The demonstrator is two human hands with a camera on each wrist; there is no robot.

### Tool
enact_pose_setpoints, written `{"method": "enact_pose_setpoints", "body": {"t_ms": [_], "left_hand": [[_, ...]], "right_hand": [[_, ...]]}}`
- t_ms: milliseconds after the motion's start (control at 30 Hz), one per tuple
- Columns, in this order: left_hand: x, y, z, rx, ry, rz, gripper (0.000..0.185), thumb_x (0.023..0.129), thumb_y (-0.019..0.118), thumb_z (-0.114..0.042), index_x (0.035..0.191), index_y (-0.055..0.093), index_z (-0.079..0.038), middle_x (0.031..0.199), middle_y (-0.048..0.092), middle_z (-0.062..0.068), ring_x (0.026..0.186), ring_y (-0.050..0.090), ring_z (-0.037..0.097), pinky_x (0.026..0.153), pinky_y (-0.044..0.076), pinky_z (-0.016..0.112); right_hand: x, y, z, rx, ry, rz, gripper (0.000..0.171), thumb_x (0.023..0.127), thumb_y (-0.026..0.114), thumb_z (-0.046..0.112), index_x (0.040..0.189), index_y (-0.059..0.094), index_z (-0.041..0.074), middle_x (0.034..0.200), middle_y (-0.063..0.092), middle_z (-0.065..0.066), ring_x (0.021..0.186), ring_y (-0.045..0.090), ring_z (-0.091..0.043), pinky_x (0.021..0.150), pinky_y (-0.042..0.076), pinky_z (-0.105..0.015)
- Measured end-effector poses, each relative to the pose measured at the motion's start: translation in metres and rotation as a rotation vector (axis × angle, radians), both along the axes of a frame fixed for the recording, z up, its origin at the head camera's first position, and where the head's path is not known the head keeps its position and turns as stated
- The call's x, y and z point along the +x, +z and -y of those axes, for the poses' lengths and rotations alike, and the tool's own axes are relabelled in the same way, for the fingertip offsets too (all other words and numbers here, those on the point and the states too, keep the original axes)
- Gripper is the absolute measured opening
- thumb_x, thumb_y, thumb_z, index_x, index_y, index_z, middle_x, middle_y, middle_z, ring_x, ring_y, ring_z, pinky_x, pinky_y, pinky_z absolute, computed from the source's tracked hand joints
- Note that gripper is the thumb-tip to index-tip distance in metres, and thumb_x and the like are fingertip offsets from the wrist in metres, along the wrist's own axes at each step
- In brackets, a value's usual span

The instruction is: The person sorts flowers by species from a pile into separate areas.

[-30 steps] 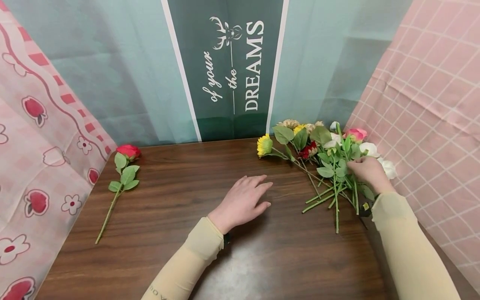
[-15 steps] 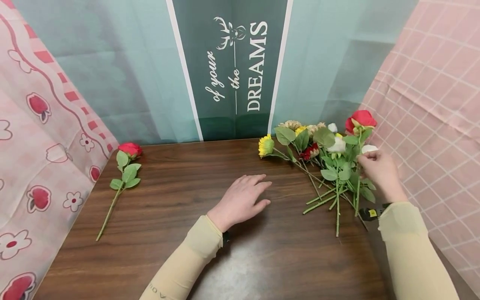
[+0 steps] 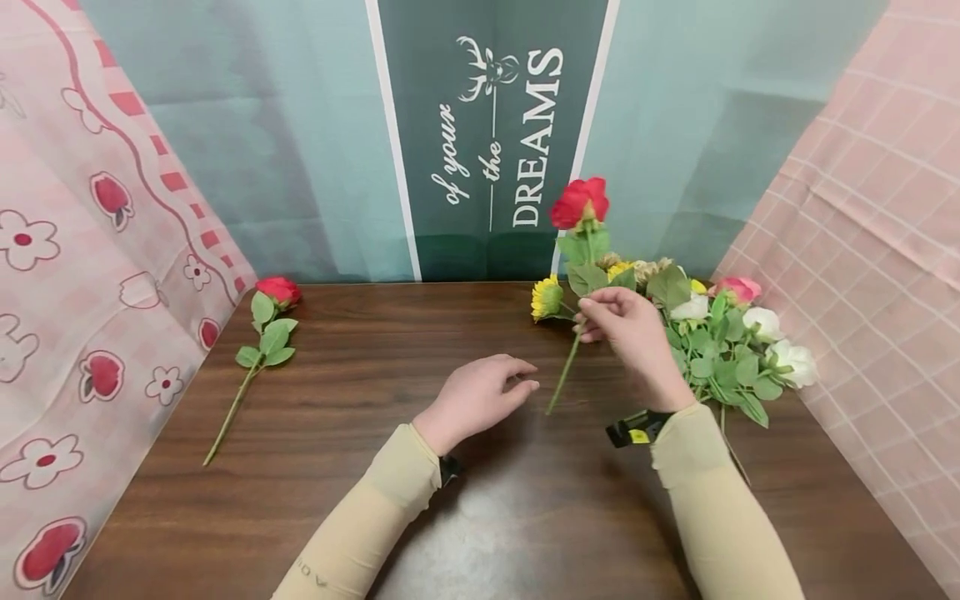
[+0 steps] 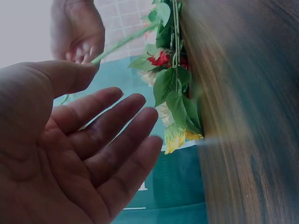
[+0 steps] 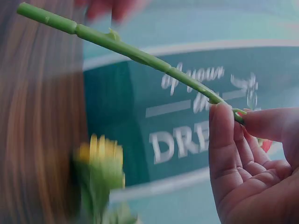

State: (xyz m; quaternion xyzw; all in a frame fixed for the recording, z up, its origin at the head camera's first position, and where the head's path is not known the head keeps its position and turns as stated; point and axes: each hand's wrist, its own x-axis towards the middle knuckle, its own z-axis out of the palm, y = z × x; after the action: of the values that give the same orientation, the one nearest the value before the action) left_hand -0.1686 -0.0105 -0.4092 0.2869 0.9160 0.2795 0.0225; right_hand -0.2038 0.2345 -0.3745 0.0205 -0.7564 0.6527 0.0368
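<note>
A red rose (image 3: 580, 202) stands tilted in the air with its bloom up. My right hand (image 3: 628, 333) pinches its green stem (image 5: 121, 48) between thumb and fingertips, and the stem's lower end points down and left. My left hand (image 3: 476, 397) hovers over the table just left of that stem, palm turned toward it, fingers loosely bent and holding nothing. In the left wrist view the stem passes just beyond the left thumb; whether they touch I cannot tell. A second red rose (image 3: 277, 292) lies on the table at the far left.
Several white, pink and yellow flowers, such as a white one (image 3: 792, 363), lie piled at the right. A yellow flower (image 3: 547, 298) sticks out at the pile's left. Green cloth (image 3: 465, 254) hangs behind the brown table (image 3: 360, 350); pink cloths (image 3: 862, 250) hang at the sides.
My right hand has lifted the red rose out of the pile and carried it left toward my left hand. The left hand's fingers have bent slightly more. The head view has shifted a little.
</note>
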Motion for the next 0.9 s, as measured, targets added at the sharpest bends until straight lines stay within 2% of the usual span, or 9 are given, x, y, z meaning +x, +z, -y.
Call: {"method": "enact_pose_setpoints", "body": {"t_ms": [200, 367, 567, 767, 900], "left_hand": [[-0.004, -0.001, 0.0, 0.092, -0.009, 0.08, 0.032, 0.101, 0.066, -0.039, 0.125, 0.074, -0.019, 0.116, 0.071, -0.01, 0.097, 0.065, 0.003, 0.085, 0.054, 0.028], [-0.005, -0.003, 0.0, 0.132, -0.023, 0.094, 0.024, 0.1, 0.069, -0.033, 0.116, 0.076, -0.016, 0.101, 0.071, -0.011, 0.089, 0.063, 0.002, 0.08, 0.053, 0.025], [-0.005, -0.003, 0.001, 0.179, -0.017, 0.114, 0.011, 0.099, 0.071, -0.023, 0.105, 0.075, -0.016, 0.09, 0.068, -0.011, 0.08, 0.06, 0.005, 0.075, 0.05, 0.024], [-0.005, -0.002, 0.002, 0.191, 0.003, 0.147, 0.008, 0.098, 0.07, -0.02, 0.104, 0.073, -0.015, 0.091, 0.068, -0.009, 0.082, 0.062, 0.004, 0.075, 0.052, 0.024], [-0.006, -0.001, 0.002, 0.256, 0.04, 0.186, 0.014, 0.099, 0.071, -0.024, 0.108, 0.072, -0.014, 0.091, 0.068, -0.01, 0.078, 0.063, 0.005, 0.071, 0.053, 0.024]], "right_hand": [[0.001, -0.006, 0.029, -0.061, 0.063, -0.015, 0.036, 0.098, 0.072, 0.031, 0.114, 0.063, 0.0, 0.099, 0.072, -0.021, 0.076, 0.07, -0.021, 0.074, 0.06, -0.034], [-0.001, -0.011, 0.037, -0.11, 0.095, -0.02, 0.03, 0.099, 0.07, 0.025, 0.112, 0.062, -0.001, 0.099, 0.072, -0.024, 0.08, 0.072, -0.024, 0.074, 0.061, -0.034], [-0.001, -0.011, 0.041, -0.141, 0.112, -0.004, 0.035, 0.097, 0.074, 0.023, 0.115, 0.061, -0.004, 0.097, 0.074, -0.019, 0.082, 0.072, -0.027, 0.071, 0.061, -0.033], [0.001, -0.009, 0.042, -0.136, 0.104, 0.004, 0.048, 0.097, 0.074, 0.021, 0.125, 0.055, -0.013, 0.1, 0.074, -0.017, 0.088, 0.073, -0.028, 0.073, 0.061, -0.033], [0.001, -0.011, 0.044, -0.125, 0.111, 0.015, 0.048, 0.096, 0.075, 0.021, 0.125, 0.056, -0.011, 0.104, 0.074, -0.017, 0.089, 0.074, -0.026, 0.077, 0.062, -0.037]]}}
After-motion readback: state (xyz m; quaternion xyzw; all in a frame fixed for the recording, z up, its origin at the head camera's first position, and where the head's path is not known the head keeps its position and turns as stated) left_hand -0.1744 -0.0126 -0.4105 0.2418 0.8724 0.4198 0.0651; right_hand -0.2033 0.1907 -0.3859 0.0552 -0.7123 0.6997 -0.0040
